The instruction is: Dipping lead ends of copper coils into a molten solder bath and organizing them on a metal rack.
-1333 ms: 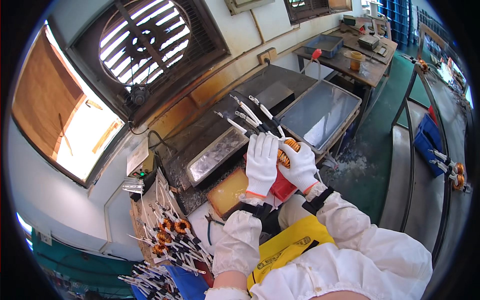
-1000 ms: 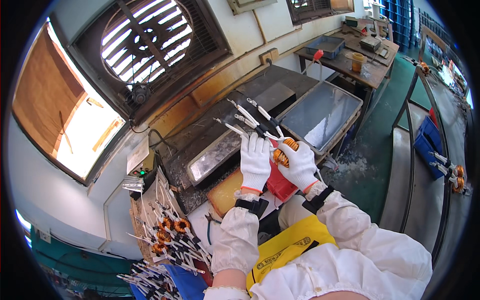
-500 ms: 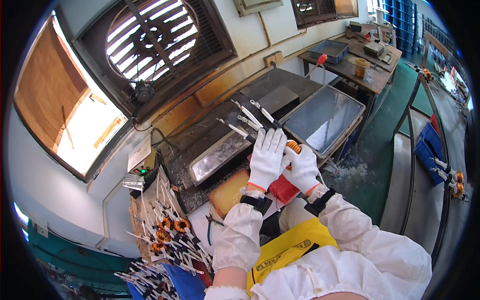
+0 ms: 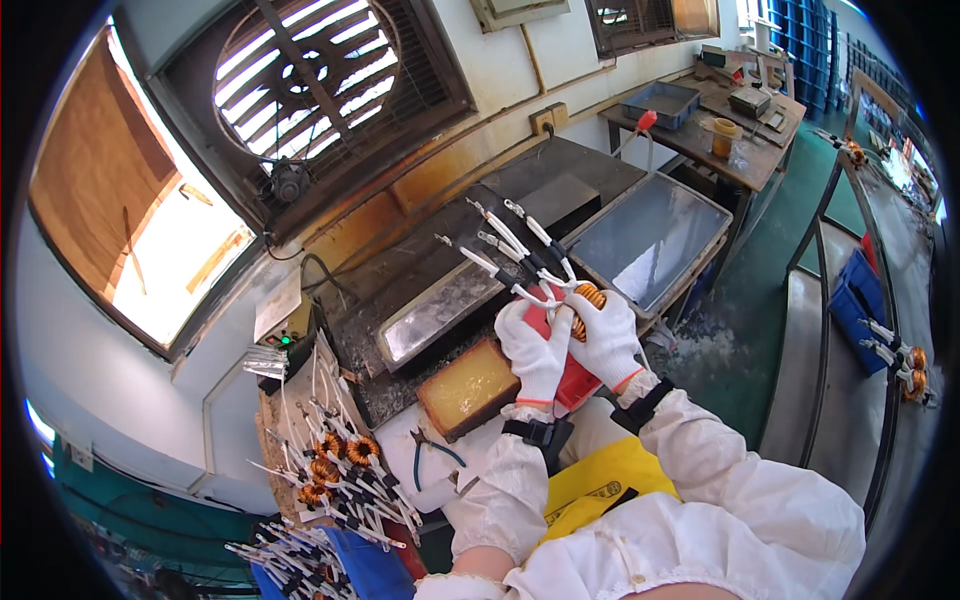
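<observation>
Both my hands wear white knitted gloves. My right hand point(image 4: 608, 338) is wrapped round a copper-wound ring coil point(image 4: 592, 297), whose orange windings show between the fingers. Against the coil's near left side, my left hand point(image 4: 536, 352) is closed, thumb and fingers gripping it; part of the coil is hidden. White leads point(image 4: 510, 232) with black sleeves and metal lugs fan out from the coil, pointing away from me over the bench. Below the hands lies a red container point(image 4: 576, 384), partly covered by them.
A long trough with a silvery surface point(image 4: 425, 322) and a block-like tray of yellow material point(image 4: 468, 384) lie left of my hands. Cutting pliers point(image 4: 432, 450) rest nearer me. More coils point(image 4: 335, 465) pile up at left. A grey rectangular tray point(image 4: 655, 240) stands at right.
My left hand has drawn back from over the leads toward me and curled in against the coil, uncovering the leads' bases. The coil and right hand stay nearly in place.
</observation>
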Motion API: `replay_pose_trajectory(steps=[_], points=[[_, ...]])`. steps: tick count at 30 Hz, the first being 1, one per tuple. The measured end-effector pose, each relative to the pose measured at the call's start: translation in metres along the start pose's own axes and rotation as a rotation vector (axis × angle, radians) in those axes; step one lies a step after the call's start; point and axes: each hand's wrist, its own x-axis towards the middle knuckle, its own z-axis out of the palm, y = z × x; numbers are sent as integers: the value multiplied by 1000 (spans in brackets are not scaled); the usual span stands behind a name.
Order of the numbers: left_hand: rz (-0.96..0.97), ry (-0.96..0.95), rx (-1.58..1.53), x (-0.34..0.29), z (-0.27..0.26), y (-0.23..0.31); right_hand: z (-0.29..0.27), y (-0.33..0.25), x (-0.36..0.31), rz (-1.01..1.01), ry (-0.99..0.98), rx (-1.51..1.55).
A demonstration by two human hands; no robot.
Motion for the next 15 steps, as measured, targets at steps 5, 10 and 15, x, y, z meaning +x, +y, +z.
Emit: replay_pose_trajectory(steps=[5, 10, 15], points=[[-684, -468, -624, -3, 13, 1, -1, 4, -1, 8, 40, 4], [-764, -468, -790, -11, 23, -13, -11, 2, -1, -45, -76, 18], [-793, -398, -997, -9, 21, -6, -27, 20, 6, -71, -232, 102]])
